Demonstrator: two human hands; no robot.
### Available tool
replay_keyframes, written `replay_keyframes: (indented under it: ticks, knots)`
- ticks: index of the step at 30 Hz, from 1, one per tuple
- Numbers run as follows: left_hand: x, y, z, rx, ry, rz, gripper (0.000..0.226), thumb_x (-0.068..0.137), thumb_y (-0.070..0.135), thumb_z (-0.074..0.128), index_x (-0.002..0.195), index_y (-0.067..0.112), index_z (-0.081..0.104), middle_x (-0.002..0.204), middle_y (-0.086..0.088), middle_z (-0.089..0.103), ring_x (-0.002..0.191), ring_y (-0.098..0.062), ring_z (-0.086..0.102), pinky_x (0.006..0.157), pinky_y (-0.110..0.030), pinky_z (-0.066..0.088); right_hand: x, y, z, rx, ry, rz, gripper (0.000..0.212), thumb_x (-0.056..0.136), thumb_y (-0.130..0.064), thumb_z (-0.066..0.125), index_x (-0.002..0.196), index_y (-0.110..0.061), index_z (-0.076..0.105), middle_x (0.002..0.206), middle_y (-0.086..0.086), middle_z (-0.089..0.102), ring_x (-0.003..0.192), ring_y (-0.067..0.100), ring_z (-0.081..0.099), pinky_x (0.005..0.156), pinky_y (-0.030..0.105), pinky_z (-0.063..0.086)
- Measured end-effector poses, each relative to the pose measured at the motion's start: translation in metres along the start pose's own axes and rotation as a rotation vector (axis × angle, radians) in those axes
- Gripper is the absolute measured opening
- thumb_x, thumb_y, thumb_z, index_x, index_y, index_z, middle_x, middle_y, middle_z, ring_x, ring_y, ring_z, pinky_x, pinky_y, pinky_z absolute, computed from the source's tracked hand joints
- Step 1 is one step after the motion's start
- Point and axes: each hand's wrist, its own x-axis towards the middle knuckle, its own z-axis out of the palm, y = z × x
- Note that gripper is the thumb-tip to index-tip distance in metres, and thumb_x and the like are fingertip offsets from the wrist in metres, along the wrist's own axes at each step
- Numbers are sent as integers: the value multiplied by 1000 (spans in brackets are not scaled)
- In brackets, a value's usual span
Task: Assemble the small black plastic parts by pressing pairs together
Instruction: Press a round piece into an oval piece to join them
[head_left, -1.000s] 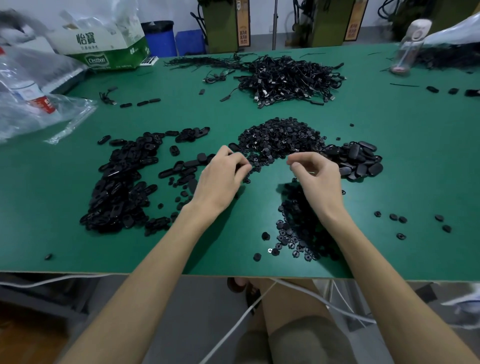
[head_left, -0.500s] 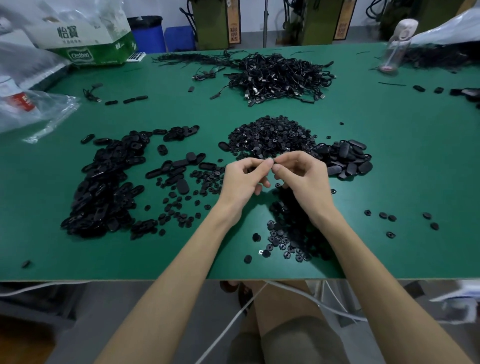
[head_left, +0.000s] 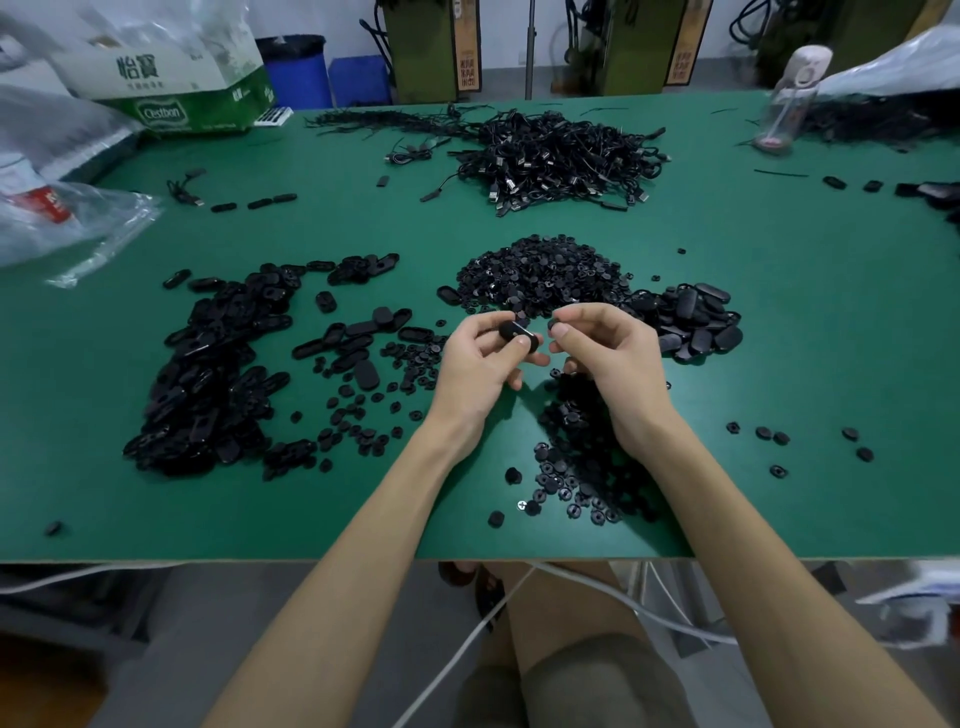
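My left hand (head_left: 480, 358) pinches a black oval plastic shell (head_left: 514, 332) between thumb and fingers, lifted a little above the green table (head_left: 779, 322). My right hand (head_left: 608, 358) pinches a small round black part (head_left: 557, 327) just to the right of the shell, a small gap between the two. Behind my hands lies a heap of small round parts (head_left: 545, 278). More round parts (head_left: 582, 457) are spread under my right wrist. A large pile of oval shells (head_left: 208, 374) covers the left side, and a smaller pile of ovals (head_left: 691, 319) sits at the right.
A tangle of black cables (head_left: 561, 156) lies at the far middle. A cardboard box (head_left: 171, 88) and clear plastic bags (head_left: 62, 208) stand at the far left, a bottle (head_left: 789, 98) at the far right. A few loose round parts (head_left: 805, 441) dot the near right.
My hands came together from the piles and rose slightly. The left now shows an oval shell and the right a round part, held close to each other.
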Motion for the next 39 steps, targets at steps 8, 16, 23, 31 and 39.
replay_keyframes:
  ticks: [8,16,23,31,39]
  knots:
    - [-1,1,0,64,1,39,36,95,-1,66,128,13,66,88,-5,70,75,-11,68,57,-22,43,-1,-1,0,-3,-32,-2,15,96,-4,68,101,-13,78,88,-1,76,82,11,71,66,21,54]
    - [0,0,-1,83,-52,79,50,94,-1,67,138,25,66,87,-4,73,73,-8,65,63,-22,47,-2,-2,2,32,-15,-10,19,95,3,62,94,-9,77,92,2,77,89,21,77,72,27,59]
    - [1,-3,-2,87,-72,98,54,100,4,62,143,35,60,77,1,59,70,-10,55,65,-23,48,-2,-1,2,-60,-6,-61,19,92,4,64,98,-9,76,90,4,74,85,14,75,70,22,54]
    - [1,-6,0,201,0,107,5,95,12,73,98,15,73,74,10,69,65,-4,62,57,-19,47,-1,-1,1,-81,41,-104,22,91,4,69,110,-8,67,98,4,76,87,15,72,77,28,57]
    - [1,-7,1,261,-20,110,7,96,14,72,101,11,76,72,4,67,62,-3,59,55,-17,45,-3,-1,5,-184,72,-164,21,90,2,71,108,-9,67,97,3,74,88,15,70,84,34,59]
